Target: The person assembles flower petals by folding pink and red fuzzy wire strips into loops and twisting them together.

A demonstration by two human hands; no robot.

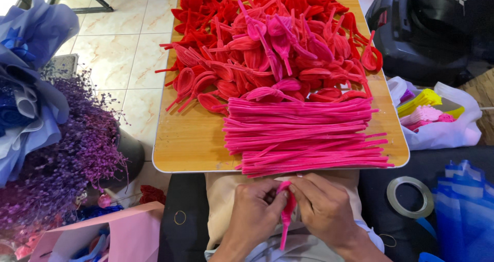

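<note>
Pink pipe cleaner (286, 210) sits over my lap, pinched at its top between my left hand (256, 215) and right hand (323, 206), tail hanging down. Just ahead: wooden board (190, 138) bearing straight pink stems (303, 136) and red and pink bent loops (272, 41).
</note>
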